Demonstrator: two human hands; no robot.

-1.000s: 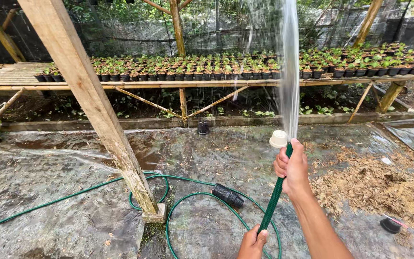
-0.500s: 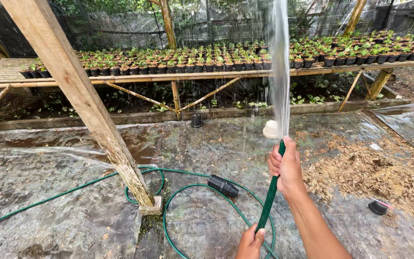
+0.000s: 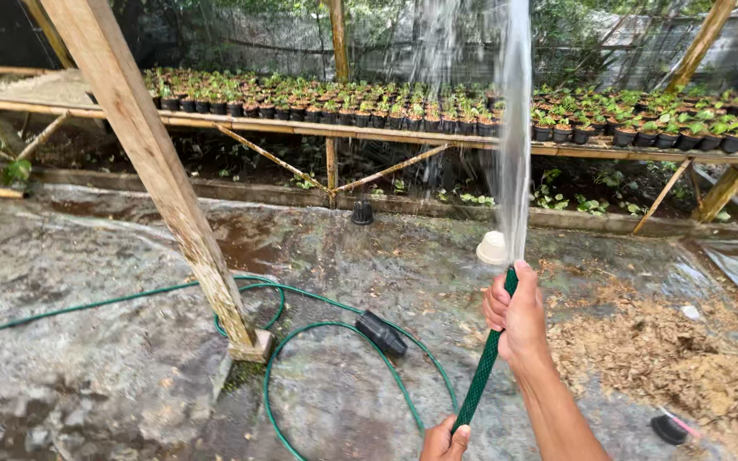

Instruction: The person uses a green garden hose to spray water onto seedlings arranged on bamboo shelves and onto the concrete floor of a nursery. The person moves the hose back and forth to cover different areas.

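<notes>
Head camera looks down as the right hand wraps its grip around a green mesh-covered garden hose near its tip, throwing a tall water jet toward small black seedling pots on the long wooden tabletop, while the left hand pinches the hose lower down. Watering appears under way, and sweeping the spray along the rows likely comes next. A slanted wooden post stands to the left, with open wet ground ahead.
</notes>
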